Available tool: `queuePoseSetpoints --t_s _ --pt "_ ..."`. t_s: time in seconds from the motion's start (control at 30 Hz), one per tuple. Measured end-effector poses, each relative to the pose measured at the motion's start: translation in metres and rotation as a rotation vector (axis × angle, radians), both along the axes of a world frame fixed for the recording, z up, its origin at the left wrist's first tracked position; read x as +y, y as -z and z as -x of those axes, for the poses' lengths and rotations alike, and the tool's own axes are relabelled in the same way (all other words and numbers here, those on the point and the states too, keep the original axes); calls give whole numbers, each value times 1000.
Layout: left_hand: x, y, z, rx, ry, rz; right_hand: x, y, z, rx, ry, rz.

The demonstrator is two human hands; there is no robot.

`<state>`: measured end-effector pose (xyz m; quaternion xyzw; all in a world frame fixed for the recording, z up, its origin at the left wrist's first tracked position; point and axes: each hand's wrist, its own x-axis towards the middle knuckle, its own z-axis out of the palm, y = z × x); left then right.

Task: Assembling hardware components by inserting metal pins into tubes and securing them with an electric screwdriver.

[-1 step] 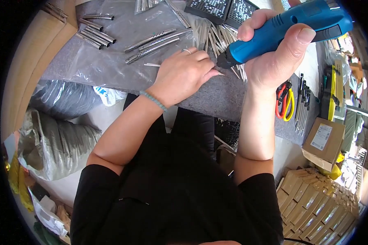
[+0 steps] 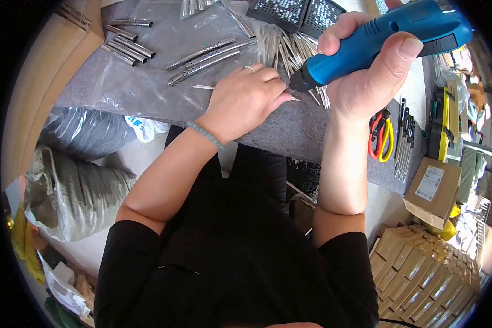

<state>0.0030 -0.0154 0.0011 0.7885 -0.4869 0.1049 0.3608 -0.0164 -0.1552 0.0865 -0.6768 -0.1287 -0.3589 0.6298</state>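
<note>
My right hand [image 2: 363,87] grips a blue cordless screwdriver [image 2: 347,52], its thumb lying along the body. The tool's dark nose points down and left, close by the fingertips of my left hand [image 2: 246,95]. That hand rests low over the table with its fingers pinched together. From its left side sticks out a thin metal rod [image 2: 203,87]; my fingers hide the rest of it. Just beyond the nose lies a loose heap of similar thin rods [image 2: 298,49]. Several perforated metal tubes [image 2: 210,57] lie on plastic film past my left hand.
More tubes [image 2: 128,49] lie at the left by a cardboard box [image 2: 49,82]. Black trays of small parts [image 2: 279,12] stand at the back. Red and yellow-handled cutting tools [image 2: 385,136] and slim black-topped rods [image 2: 404,139] are right of my forearm. Grey table edge [image 2: 279,142] runs before me.
</note>
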Motion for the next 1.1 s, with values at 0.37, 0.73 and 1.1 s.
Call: queuePoseSetpoints --t_s 0.37,0.73,1.1 --pt "-1 -1 -1 -11 0 6 1 3 -1 -19 -15 -49" --pt "0 0 -1 6 -22 -4 -13 14 -7 -29 -113 -160" --pt "0 -2 0 21 -30 -4 13 -8 0 57 67 -203"
